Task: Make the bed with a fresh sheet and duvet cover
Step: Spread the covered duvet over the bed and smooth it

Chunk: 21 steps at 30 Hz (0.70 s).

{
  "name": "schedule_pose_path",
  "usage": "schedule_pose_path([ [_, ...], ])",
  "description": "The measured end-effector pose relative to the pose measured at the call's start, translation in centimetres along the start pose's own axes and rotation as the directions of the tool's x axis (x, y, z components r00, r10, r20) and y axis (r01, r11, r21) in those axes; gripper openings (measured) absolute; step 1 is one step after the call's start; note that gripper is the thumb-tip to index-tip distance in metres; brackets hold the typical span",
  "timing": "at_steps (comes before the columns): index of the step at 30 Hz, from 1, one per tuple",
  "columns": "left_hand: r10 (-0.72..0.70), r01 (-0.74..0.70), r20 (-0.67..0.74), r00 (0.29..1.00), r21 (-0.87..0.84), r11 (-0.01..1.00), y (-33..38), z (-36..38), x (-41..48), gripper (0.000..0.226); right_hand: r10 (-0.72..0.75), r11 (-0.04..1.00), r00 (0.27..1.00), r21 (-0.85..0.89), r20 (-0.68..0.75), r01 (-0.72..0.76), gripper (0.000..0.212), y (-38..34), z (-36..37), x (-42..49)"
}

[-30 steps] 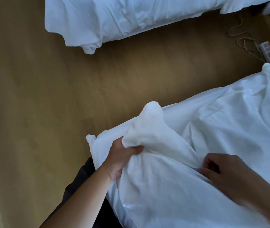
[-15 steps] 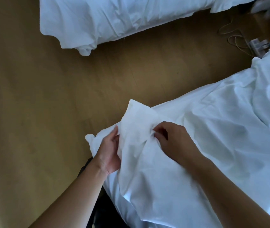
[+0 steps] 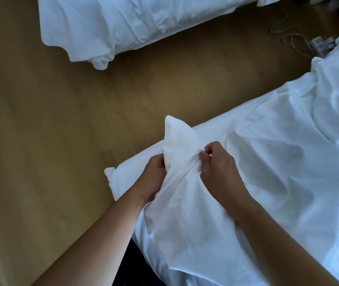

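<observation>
A white duvet in its cover (image 3: 278,172) lies crumpled over the bed at the right. One corner of the duvet cover (image 3: 177,135) stands up in a peak near the bed's left edge. My left hand (image 3: 155,176) grips the cloth at the base of that peak from the left. Just right of the peak, my right hand (image 3: 219,162) pinches the cloth with curled fingers. The two hands are close together on either side of the raised corner. A lower white corner (image 3: 110,174) pokes out to the left over the floor.
A second bed with rumpled white bedding (image 3: 127,23) runs along the top. Tan wooden floor (image 3: 51,131) lies between the two beds. Cables and a power adapter (image 3: 319,45) sit on the floor at the top right. Something dark (image 3: 131,265) shows under the bed's near edge.
My right hand has moved left from the flat cloth up to the raised corner and now pinches it beside my left hand. The corner has been drawn into a narrower peak.
</observation>
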<state>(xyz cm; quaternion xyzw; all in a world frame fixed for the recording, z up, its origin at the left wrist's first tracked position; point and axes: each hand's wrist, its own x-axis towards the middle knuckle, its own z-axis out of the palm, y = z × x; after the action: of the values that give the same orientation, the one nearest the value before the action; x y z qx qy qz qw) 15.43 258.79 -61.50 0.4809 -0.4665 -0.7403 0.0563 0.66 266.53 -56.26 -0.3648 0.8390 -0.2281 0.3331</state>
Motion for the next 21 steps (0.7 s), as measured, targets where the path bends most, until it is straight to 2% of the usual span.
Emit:
schedule_pose_path([
  [3,0.031,-0.033,0.038,0.999,0.05,0.998,-1.3,-0.5,-0.5,0.012,0.013,0.998,0.996,0.056,-0.087,-0.009,0.014,0.0,0.0,-0.3],
  [6,-0.016,0.008,0.072,0.997,0.101,0.995,-2.2,-1.3,-1.3,0.024,-0.002,0.996,0.987,0.089,-0.162,0.017,0.014,0.1,0.0,-0.5],
  [8,-0.054,0.038,0.103,0.993,0.157,0.987,-2.9,-1.7,-2.2,0.021,-0.012,0.994,0.978,0.106,-0.207,0.035,0.015,0.2,0.0,-0.4],
  [12,-0.142,0.094,0.162,0.976,0.274,0.957,-4.3,-1.6,-3.7,0.024,-0.032,0.995,0.98,0.09,-0.199,0.051,0.015,0.3,0.2,-0.3],
  [14,-0.168,0.139,0.157,0.973,0.178,0.974,-3.4,-1.5,-3.8,0.025,-0.074,0.994,0.978,0.062,-0.195,0.087,0.018,0.2,0.3,-0.5],
  [16,-0.242,0.268,0.156,0.958,-0.176,0.947,-2.1,-1.8,-3.2,0.029,-0.137,0.99,0.973,0.016,-0.185,0.142,0.018,0.1,0.0,-0.7],
  [17,-0.257,0.311,0.196,0.946,-0.337,0.889,-1.3,-1.9,-3.0,0.042,-0.163,0.987,0.974,-0.013,-0.159,0.163,0.015,0.1,-0.2,-0.8],
  [18,-0.24,0.323,0.242,0.94,-0.405,0.855,-0.6,-1.9,-2.7,0.055,-0.179,0.984,0.977,-0.045,-0.115,0.175,0.012,0.0,-0.4,-0.9],
  [19,-0.221,0.308,0.256,0.941,-0.381,0.872,0.0,-1.6,-2.5,0.061,-0.19,0.98,0.98,-0.076,-0.064,0.186,0.009,-0.1,-0.5,-1.1],
  [21,-0.167,0.202,0.164,0.972,-0.227,0.953,0.5,-0.4,-2.0,0.052,-0.215,0.968,0.977,-0.128,0.001,0.214,0.007,-0.4,-0.7,-1.6],
])
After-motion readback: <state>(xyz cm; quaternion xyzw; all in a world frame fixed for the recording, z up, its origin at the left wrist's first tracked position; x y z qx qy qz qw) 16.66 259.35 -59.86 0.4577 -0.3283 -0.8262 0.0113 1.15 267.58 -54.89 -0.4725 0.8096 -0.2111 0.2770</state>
